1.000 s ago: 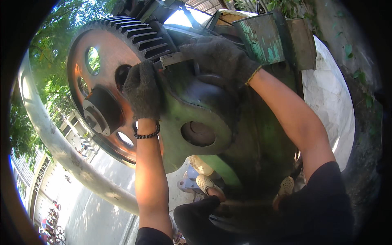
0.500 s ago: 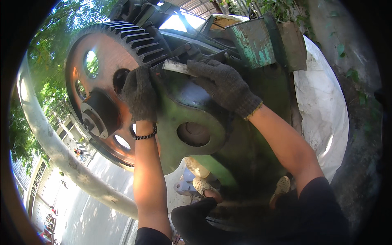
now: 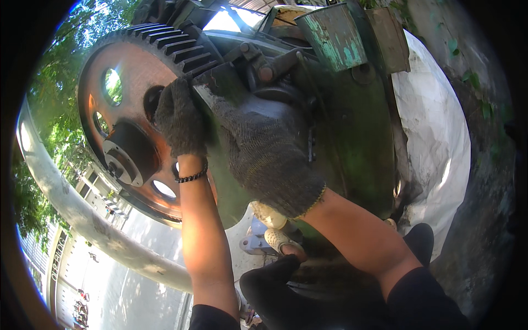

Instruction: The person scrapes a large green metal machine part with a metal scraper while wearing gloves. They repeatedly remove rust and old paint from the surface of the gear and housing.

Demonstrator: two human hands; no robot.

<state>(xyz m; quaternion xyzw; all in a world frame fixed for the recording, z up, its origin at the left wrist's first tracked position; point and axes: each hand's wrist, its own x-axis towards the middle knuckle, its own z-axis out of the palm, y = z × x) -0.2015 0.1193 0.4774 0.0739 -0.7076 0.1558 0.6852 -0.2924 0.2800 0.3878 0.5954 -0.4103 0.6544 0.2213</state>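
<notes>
Sunlit pavement (image 3: 146, 261) shows below the gear wheel (image 3: 135, 71). At the wheel's right side, our left hand (image 3: 181, 118) curls; our right hand (image 3: 269, 157) spans the green housing (image 3: 352, 137) beside a pale strip (image 3: 203, 94). We cannot tell what either grips.

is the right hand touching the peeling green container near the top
Apart. The head view shows the right hand well below the peeling green container, with part of the dark green machine showing between them.
</notes>
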